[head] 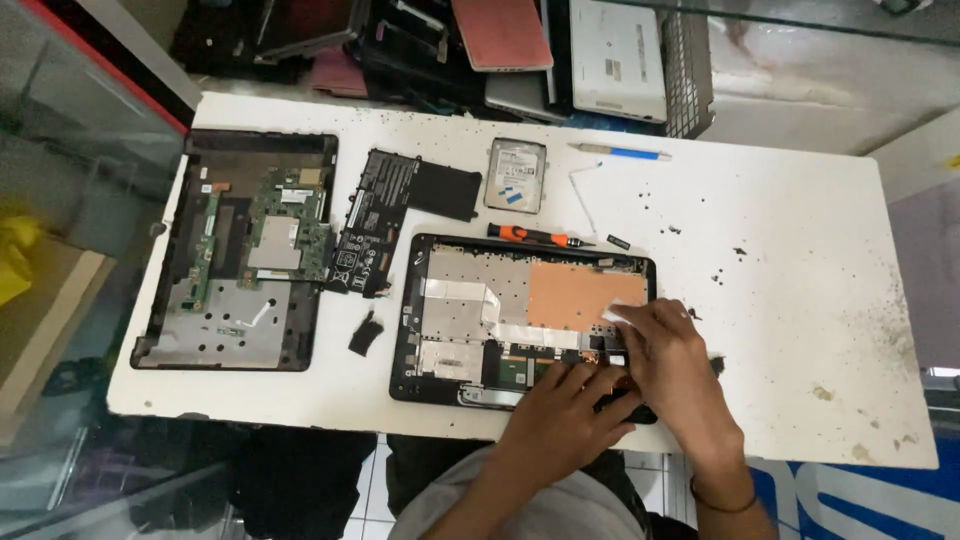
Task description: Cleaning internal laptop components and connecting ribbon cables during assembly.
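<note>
An opened laptop half [470,300] lies in front of me, its metal backing plate and a copper-coloured sheet exposed. My left hand [560,420] rests on its near right corner, fingers curled onto the frame. My right hand [668,365] presses on the same corner, fingertips on a small pale piece by the copper sheet. Whether either hand grips a part I cannot tell. A second laptop base [245,250] with a green circuit board lies at the left. Between them sits a black battery pack [385,215].
On the white table [780,300] lie a hard drive [515,175], an orange-handled screwdriver [530,236], a blue-and-white pen [620,152], a small black part [366,334] and scattered specks. Stacked laptops [560,50] stand beyond the far edge. A glass case [60,200] is at the left.
</note>
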